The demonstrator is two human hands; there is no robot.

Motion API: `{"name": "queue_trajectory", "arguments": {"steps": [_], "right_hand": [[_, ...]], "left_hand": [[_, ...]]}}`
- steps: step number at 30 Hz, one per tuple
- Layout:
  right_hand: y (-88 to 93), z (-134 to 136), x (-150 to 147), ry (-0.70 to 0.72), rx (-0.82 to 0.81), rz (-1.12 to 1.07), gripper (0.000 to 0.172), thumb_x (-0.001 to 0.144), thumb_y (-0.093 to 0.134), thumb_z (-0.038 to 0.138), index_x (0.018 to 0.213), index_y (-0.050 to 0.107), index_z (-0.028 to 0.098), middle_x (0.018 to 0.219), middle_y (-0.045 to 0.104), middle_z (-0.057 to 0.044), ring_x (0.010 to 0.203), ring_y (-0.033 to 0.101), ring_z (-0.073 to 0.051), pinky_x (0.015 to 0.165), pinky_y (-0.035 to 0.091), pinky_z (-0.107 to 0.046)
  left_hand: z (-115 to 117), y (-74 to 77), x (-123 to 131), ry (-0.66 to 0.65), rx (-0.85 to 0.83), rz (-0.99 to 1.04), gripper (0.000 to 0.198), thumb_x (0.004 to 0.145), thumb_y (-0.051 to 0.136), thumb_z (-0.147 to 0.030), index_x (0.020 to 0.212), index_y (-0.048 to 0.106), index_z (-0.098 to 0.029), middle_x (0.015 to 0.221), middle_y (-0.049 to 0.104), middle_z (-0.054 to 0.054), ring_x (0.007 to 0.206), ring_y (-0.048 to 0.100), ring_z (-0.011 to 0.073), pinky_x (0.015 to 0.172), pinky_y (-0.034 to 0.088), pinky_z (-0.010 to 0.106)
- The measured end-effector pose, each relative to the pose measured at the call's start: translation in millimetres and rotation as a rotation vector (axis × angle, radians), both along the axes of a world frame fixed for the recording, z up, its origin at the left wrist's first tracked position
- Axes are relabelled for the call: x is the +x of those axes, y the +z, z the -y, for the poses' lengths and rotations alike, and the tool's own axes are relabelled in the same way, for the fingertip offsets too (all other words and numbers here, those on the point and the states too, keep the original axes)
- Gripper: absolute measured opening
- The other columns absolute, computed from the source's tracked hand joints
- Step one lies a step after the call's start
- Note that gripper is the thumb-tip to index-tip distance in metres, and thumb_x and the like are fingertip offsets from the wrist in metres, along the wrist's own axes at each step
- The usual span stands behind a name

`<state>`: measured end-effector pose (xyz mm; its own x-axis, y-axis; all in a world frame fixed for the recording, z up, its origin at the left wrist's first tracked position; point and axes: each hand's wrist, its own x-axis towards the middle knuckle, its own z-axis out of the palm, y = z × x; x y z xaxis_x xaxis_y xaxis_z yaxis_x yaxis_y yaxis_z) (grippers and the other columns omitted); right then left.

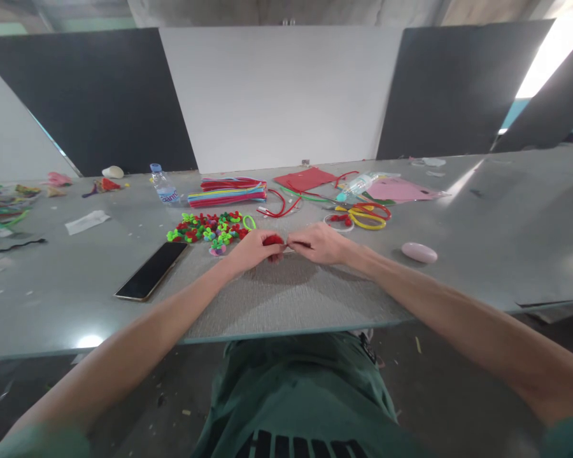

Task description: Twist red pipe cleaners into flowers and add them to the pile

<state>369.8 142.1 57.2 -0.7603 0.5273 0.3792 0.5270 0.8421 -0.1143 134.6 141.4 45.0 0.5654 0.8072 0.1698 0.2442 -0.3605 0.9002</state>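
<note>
My left hand (254,249) and right hand (319,243) pinch one red stem (272,240), half curled; finished twists (205,228) lie beside it (a bundle (228,191) lies uncurled).

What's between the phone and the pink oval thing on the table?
The person's left hand and right hand, pinching a red fuzzy piece, sit between the phone and the pink oval; the head view shows it.
</note>
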Motion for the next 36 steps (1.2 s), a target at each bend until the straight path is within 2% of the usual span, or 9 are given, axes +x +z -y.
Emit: {"name": "queue_trajectory", "arguments": {"steps": [5, 15, 20, 24, 28, 36], "right_hand": [[0.3, -3, 5, -0.008, 0.021, -0.017, 0.025, 0.098, 0.048, 0.021, 0.074, 0.057, 0.020, 0.063, 0.050, 0.003, 0.056, 0.034, -0.011, 0.060, 0.019, -0.031], [3.3, -2, 6, -0.016, 0.003, -0.008, 0.026, 0.098, 0.048, 0.022, 0.073, 0.055, 0.020, 0.063, 0.049, 0.002, 0.056, 0.034, -0.011, 0.060, 0.019, -0.032], [2.4, -5, 9, -0.031, 0.015, -0.040, 0.026, 0.098, 0.048, 0.023, 0.074, 0.056, 0.020, 0.061, 0.048, 0.003, 0.056, 0.032, -0.011, 0.061, 0.020, -0.032], [1.4, -9, 12, -0.070, 0.017, -0.041, 0.026, 0.098, 0.047, 0.023, 0.074, 0.055, 0.020, 0.061, 0.045, 0.003, 0.056, 0.034, -0.011, 0.061, 0.020, -0.032], [1.4, -9, 12, -0.088, 0.013, -0.033, 0.026, 0.097, 0.046, 0.022, 0.072, 0.052, 0.020, 0.061, 0.042, 0.004, 0.056, 0.034, -0.011, 0.061, 0.020, -0.032], [0.7, -7, 10, -0.091, 0.005, -0.044, 0.025, 0.098, 0.048, 0.023, 0.074, 0.055, 0.020, 0.061, 0.045, 0.004, 0.056, 0.033, -0.011, 0.061, 0.020, -0.032]], "left_hand": [[1, 3.9, -1, 0.019, 0.004, -0.014, 0.015, 0.088, 0.068, -0.025, 0.076, 0.070, -0.015, 0.071, 0.073, 0.003, 0.062, 0.064, 0.0123, 0.064, 0.050, 0.025], [0, 2.8, -3, -0.001, -0.052, 0.003, 0.016, 0.093, 0.068, -0.027, 0.084, 0.070, -0.014, 0.075, 0.076, 0.005, 0.059, 0.066, 0.0119, 0.061, 0.052, 0.024], [1, 1.7, -4, -0.010, -0.141, 0.057, 0.016, 0.096, 0.068, -0.030, 0.095, 0.069, -0.014, 0.091, 0.081, 0.010, 0.067, 0.074, 0.0146, 0.065, 0.057, 0.026], [3, 0.3, -1, 0.038, -0.207, 0.164, 0.014, 0.099, 0.065, -0.030, 0.104, 0.065, -0.017, 0.100, 0.082, 0.010, 0.074, 0.078, 0.0159, 0.068, 0.057, 0.025], [7, 0.4, 3, 0.097, -0.207, 0.239, 0.010, 0.097, 0.063, -0.028, 0.097, 0.060, -0.018, 0.091, 0.079, 0.006, 0.071, 0.077, 0.0157, 0.068, 0.056, 0.026], [4, -0.6, 2, 0.159, -0.158, 0.274, 0.010, 0.087, 0.066, -0.027, 0.090, 0.065, -0.017, 0.088, 0.070, 0.002, 0.071, 0.067, 0.0121, 0.067, 0.053, 0.026]]}}
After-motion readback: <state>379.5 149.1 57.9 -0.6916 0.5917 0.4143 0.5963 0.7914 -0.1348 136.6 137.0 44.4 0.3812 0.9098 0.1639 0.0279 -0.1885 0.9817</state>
